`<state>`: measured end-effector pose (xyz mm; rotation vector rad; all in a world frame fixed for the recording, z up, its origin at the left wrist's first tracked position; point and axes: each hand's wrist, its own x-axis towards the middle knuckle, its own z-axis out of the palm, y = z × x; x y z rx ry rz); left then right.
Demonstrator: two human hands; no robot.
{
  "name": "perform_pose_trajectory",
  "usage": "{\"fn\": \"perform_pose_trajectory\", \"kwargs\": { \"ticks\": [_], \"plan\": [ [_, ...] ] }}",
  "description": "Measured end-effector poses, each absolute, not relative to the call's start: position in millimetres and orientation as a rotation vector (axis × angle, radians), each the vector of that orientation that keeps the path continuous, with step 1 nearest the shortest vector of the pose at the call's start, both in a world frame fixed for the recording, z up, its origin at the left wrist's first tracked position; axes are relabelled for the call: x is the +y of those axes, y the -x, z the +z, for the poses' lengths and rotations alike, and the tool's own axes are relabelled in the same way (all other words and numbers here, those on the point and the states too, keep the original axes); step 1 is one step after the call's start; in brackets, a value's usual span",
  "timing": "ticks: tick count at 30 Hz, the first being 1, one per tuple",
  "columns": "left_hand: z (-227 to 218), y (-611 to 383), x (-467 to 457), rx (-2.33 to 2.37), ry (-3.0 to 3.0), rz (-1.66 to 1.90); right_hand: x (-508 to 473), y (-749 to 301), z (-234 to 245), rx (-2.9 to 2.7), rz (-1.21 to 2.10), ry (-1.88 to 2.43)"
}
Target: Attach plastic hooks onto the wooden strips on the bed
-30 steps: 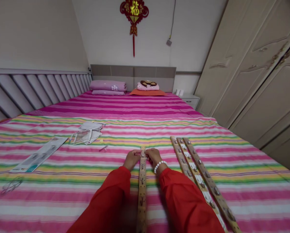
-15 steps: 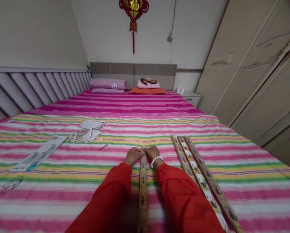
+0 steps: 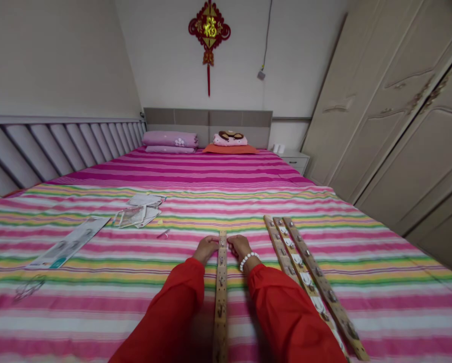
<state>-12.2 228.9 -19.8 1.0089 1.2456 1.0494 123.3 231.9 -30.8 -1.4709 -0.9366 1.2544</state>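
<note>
A narrow wooden strip with a row of small metal fittings and holes lies lengthwise in front of me on the striped bedspread. At its far end, my left hand has its fingertips against the left edge, closed on it. Just off the right edge is my right hand, fingers curled together; whether anything small is between them is hidden. A white bead bracelet circles my right wrist. To the right lie three similar strips, including a strip with white pieces between two plainer ones, the right one longest in view.
Left on the bed are a long white package, a pile of papers and plastic packets, a small metal hook and a thin wire-like tangle. Pillows rest by the headboard; a wardrobe stands right.
My right hand has come off the strip's far end and moved slightly right, uncovering the top fitting. My left hand stays at the left edge. The view has tilted up a little.
</note>
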Motion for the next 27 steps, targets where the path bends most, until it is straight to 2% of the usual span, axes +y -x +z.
{"fn": "perform_pose_trajectory", "kwargs": {
  "ticks": [20,27],
  "plan": [
    [-28.2,33.3,180.8,1.217,-0.893,1.206,121.8,-116.3,-9.1,-0.751,1.287,1.369],
    [-34.9,47.0,129.2,1.187,-0.963,1.204,33.3,-112.5,-19.6,-0.716,1.217,1.162]
  ]
}}
